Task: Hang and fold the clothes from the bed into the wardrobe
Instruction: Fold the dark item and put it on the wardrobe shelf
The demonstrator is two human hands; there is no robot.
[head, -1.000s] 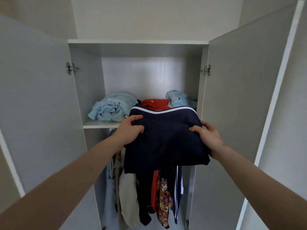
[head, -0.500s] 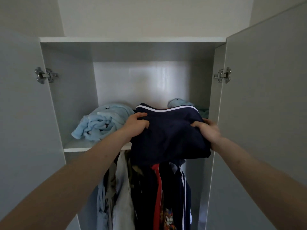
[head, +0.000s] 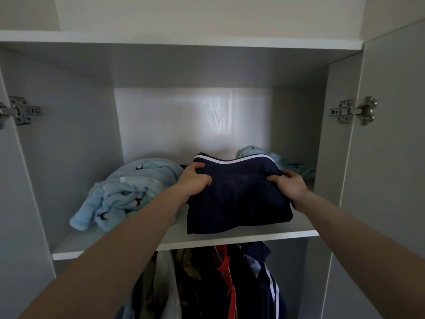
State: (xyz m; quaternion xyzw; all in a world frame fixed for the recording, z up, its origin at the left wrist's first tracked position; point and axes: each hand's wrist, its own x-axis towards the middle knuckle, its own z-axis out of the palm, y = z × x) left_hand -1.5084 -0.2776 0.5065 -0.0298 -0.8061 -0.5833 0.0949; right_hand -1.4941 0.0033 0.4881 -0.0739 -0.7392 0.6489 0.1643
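Folded navy garment (head: pixel 236 199), gripped at either side by left hand (head: pixel 195 180) and right hand (head: pixel 289 185), being set at shelf (head: pixel 115 246) front edge; release judged next.

The hanging clothes (head: pixel 225 279) are cut off by the bottom edge, their hangers hidden behind the shelf (head: pixel 230 238).

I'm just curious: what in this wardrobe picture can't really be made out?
- Head view: whatever lies under the folded navy garment, covered by it.
- Light blue bundle at the back right: mostly hidden behind the navy garment and the right hand.
- Hanging clothes: dark, cut off by the bottom edge.
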